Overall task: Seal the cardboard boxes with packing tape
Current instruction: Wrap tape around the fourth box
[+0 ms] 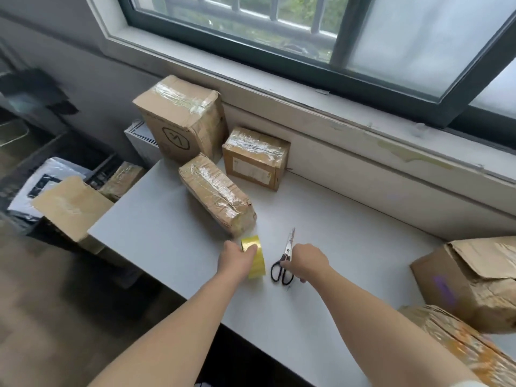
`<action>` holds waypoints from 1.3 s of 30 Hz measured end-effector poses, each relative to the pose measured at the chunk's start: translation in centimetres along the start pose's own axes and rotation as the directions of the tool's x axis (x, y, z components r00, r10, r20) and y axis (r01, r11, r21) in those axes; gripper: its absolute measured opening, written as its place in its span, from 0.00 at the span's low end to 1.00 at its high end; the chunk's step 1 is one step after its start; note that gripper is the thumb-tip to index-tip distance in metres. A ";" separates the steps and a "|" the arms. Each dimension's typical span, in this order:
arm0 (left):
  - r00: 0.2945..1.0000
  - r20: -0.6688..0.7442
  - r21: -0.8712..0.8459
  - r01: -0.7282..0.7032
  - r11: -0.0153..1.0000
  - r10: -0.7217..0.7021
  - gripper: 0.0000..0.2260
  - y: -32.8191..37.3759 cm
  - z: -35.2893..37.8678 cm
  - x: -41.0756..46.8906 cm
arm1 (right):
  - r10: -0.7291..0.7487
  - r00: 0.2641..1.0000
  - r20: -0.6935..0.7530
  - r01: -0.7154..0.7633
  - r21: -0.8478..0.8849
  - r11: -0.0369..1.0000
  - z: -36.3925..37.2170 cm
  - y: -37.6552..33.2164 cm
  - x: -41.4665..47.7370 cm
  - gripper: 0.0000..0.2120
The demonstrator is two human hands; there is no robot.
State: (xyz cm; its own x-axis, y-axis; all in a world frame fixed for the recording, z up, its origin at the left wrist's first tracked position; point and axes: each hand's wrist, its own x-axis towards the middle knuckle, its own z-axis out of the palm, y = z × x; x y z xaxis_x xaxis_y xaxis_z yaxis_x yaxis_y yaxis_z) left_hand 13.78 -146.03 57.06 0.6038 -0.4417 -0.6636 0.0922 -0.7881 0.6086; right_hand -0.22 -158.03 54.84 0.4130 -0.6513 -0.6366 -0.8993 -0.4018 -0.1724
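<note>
Yellow tape roll (252, 256): stands on edge near the front of the white table (349, 247), just in front of the long wrapped box (217, 196). The left hand (237, 259) grips it, thumb and fingers clamped across its rim.
Scissors (290, 244): lie just right of the roll. The right hand (307, 262) curls its fingers onto the black handles, but whether they pass through the loops cannot be told.
Step in hand: taking up both tools. It is best to find the tape's free end first and keep the blades closed.
Boxes: the long one, the large box (181, 118) and the small box (255, 157) are already taped over. The crumpled box (469, 280) at the right looks unsealed. The contents of all four are hidden.
</note>
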 end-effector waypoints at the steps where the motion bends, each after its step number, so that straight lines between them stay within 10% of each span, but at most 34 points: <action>1: 1.000 -0.005 -0.062 0.013 0.998 -0.013 0.15 0.1 0.1 -0.1 | -0.001 1.000 -0.004 0.001 -0.005 1.000 0.5 0.0 0.1 0.15; 12: 0.988 0.119 -0.322 0.128 0.938 -0.094 0.38 -2.6 0.8 2.7 | 0.085 0.996 -0.018 -0.083 0.085 0.993 2.2 -0.9 1.5 0.05; 19: 0.984 0.157 -0.337 0.134 0.932 -0.084 0.15 -0.5 -0.4 -0.1 | 0.099 0.995 -0.006 -0.098 0.076 0.992 1.0 -0.1 1.7 0.07; 39: 1.000 -0.020 -0.244 -0.024 0.969 0.019 0.20 -5.9 -9.9 1.2 | -0.208 0.908 0.363 0.092 0.311 0.946 -5.7 -0.8 1.1 0.32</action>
State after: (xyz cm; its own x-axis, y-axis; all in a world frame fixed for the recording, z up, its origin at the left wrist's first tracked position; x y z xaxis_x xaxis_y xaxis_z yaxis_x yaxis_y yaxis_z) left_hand 21.75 -137.68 56.99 0.6208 -0.4485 -0.6430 0.2685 -0.6489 0.7119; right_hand 1.74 -162.12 58.54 0.5101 -0.2741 -0.8152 -0.8572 -0.2400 -0.4557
